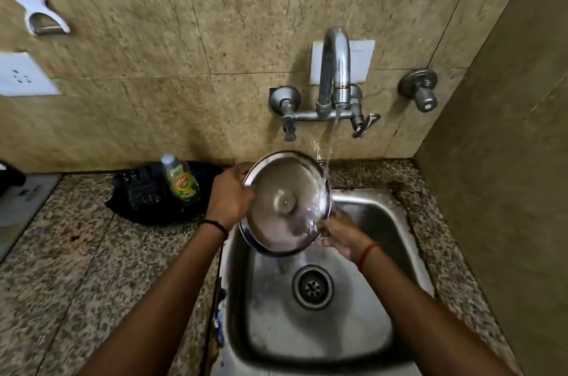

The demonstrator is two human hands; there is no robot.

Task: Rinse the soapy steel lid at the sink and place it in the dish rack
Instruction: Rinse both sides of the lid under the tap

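Over the stainless-steel sink basin [381,222], a round steel lid with a central knob [285,203] is held tilted, its knob side facing the camera, above the round drain strainer [312,287]. Left hand [230,194] is clamped on the lid's left rim, fingers wrapped behind the edge; a dark band sits on that wrist. Right hand [341,234] is at the lid's lower right edge, fingers touching the rim — wet and partly hidden by splash, so whether it grips or merely rubs cannot be told. A red thread circles that wrist.

Water runs from the chrome wall-mounted gooseneck tap [335,68] and strikes the lid's right side, sheeting down its face.

On the speckled granite counter [76,252] to the left, a clear bottle of green dish liquid with a yellow label [181,179] stands upright against a black mesh item [144,191] — its nature is unclear.
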